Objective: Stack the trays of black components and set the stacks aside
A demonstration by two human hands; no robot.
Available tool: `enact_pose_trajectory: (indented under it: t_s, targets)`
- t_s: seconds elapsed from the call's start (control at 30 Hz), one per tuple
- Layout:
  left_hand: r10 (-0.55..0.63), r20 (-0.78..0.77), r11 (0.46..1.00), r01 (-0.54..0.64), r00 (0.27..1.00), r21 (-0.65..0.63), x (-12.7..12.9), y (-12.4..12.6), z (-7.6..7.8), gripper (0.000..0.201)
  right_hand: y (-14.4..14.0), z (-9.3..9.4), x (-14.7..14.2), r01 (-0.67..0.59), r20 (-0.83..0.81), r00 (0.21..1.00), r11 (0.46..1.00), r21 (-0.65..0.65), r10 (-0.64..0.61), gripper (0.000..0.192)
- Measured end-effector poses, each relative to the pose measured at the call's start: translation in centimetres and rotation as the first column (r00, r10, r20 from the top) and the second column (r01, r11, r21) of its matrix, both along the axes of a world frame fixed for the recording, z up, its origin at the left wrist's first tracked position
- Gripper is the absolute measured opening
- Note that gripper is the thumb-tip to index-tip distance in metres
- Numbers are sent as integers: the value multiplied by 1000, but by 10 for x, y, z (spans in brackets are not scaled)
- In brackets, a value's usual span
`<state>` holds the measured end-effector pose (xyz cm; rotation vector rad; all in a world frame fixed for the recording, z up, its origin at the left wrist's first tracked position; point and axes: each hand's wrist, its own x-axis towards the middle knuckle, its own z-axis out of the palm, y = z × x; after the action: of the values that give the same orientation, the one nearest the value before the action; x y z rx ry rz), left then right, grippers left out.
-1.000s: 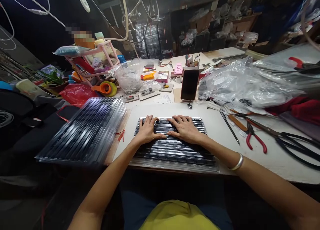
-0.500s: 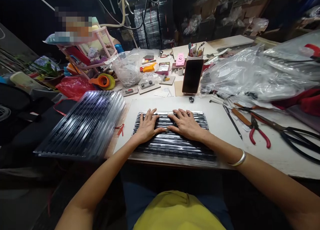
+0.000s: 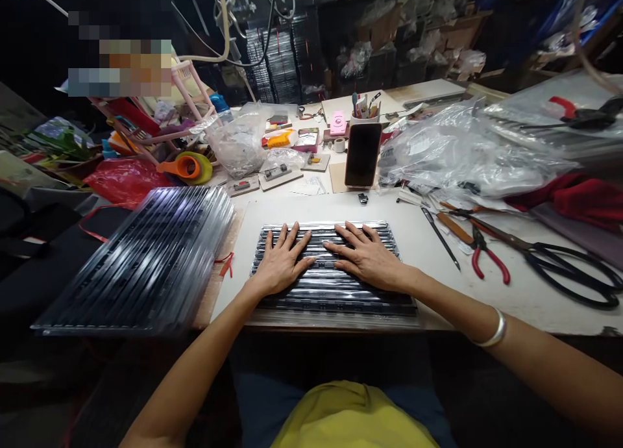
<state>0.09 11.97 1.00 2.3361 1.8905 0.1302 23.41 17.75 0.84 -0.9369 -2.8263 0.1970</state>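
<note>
A clear plastic tray (image 3: 331, 280) with rows of long black strips lies in front of me on a white board (image 3: 438, 298). My left hand (image 3: 281, 260) rests flat on the left half of the tray, fingers spread. On the right half lies my right hand (image 3: 367, 256), palm down with its fingers apart. Neither hand grips anything. To the left, a stack of similar trays (image 3: 141, 260) with dark strips sits at a slant. What lies beneath my palms is hidden.
A phone (image 3: 363, 154) stands upright behind the board. Right of it lie clear plastic bags (image 3: 448, 149), a black pen (image 3: 440, 239), red-handled pliers (image 3: 481, 253) and large scissors (image 3: 569, 266). Orange and yellow tape rolls (image 3: 189, 167) sit at the back left.
Both hands have shifted slightly toward me on the tray, and their fingers now lie flatter and wider apart. The camera view has turned a little to the right.
</note>
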Motion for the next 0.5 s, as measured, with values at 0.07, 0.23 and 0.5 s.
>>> enact_pose_trajectory:
  t_s: [0.07,0.23,0.5]
  targets:
    - [6,15,1000,-6,1000,-4,0,1,0,54,-2,-1,-2,12,-4,1000,1000,10,-12,48]
    - [96,42,993,-93,994,-67,0,9,3,55,1,4,-5,65,37,997,992,-107,-61,53]
    - [74,84,987,-61,994,-152,-3,13,10,68,16,10,0,42,9,999,967,-251,-42,49]
